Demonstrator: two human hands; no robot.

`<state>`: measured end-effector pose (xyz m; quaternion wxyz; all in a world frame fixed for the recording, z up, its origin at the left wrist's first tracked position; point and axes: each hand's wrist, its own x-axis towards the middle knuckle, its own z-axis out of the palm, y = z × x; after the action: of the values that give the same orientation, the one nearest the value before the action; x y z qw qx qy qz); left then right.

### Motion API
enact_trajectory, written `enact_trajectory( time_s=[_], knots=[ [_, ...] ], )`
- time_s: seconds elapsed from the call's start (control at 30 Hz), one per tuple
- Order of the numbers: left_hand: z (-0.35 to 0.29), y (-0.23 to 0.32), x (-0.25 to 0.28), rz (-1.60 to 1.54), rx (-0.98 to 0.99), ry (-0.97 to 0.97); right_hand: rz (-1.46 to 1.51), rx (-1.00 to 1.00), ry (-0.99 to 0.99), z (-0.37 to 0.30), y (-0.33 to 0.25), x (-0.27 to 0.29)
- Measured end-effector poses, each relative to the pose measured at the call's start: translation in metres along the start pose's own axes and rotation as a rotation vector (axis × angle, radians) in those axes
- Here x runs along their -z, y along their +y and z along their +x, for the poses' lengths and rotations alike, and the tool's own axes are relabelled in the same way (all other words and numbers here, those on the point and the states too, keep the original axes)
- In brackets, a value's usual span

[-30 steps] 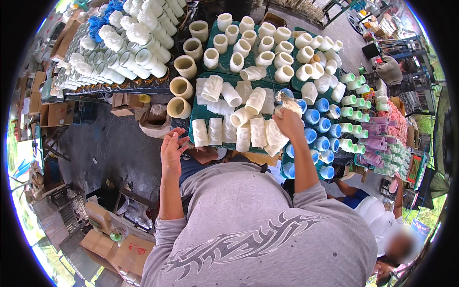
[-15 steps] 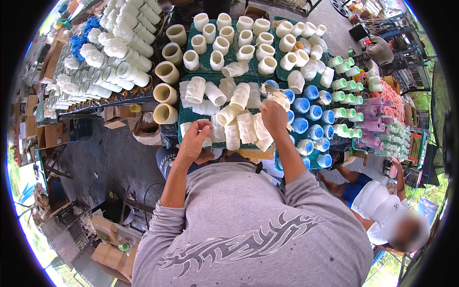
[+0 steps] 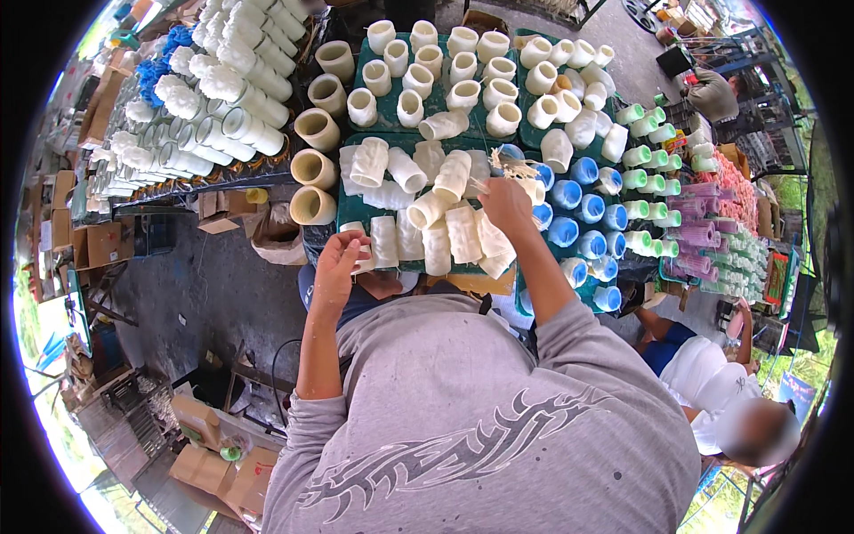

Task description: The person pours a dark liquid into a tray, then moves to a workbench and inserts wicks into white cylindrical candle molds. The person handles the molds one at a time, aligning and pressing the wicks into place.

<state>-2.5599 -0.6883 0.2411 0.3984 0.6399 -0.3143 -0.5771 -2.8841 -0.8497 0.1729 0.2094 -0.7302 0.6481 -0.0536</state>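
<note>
My right hand [image 3: 509, 206] is closed in a pinch over the tray in front of me, with thin pale strands [image 3: 481, 186] at its fingertips. Just beyond it, a loose bundle of cream strings [image 3: 514, 165] rests over blue-and-white cylinders [image 3: 563, 231]. At the tray's near left corner my left hand [image 3: 336, 260] has its fingers curled beside a cream cylinder [image 3: 363, 260]; what they hold, if anything, is hidden. Between my hands lie several cream, textured, wax-like cylinders [image 3: 463, 236], some on their sides and overlapping, on the green tray [image 3: 349, 214].
Hollow cream cups [image 3: 411, 107] stand on the far green tray. Larger cream cylinders [image 3: 313, 166] line the left edge. White cylinders [image 3: 249, 129] fill the left table; green [image 3: 636, 183] and purple ones [image 3: 696, 233] are at right. A person in white [image 3: 712, 383] sits at the right.
My right hand has drawn slightly left and nearer, away from the string bundle, with strands at its fingertips. My left hand has shifted a little left and nearer. The view has moved slightly.
</note>
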Motion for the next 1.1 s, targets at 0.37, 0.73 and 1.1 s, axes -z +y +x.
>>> enact_trajectory(
  time_s=[0.37,0.73,1.1],
  knots=[
    [0.021,-0.016,0.007,0.069,0.048,-0.017,0.009,-0.197,-0.051,-0.089,0.046,0.004],
    [0.034,-0.022,-0.008,0.116,0.063,-0.09,0.155,-0.08,0.064,-0.105,0.045,0.006],
    [0.026,-0.005,-0.013,0.115,0.015,-0.108,0.432,-0.385,0.254,-0.1,0.087,-0.016]
  ],
)
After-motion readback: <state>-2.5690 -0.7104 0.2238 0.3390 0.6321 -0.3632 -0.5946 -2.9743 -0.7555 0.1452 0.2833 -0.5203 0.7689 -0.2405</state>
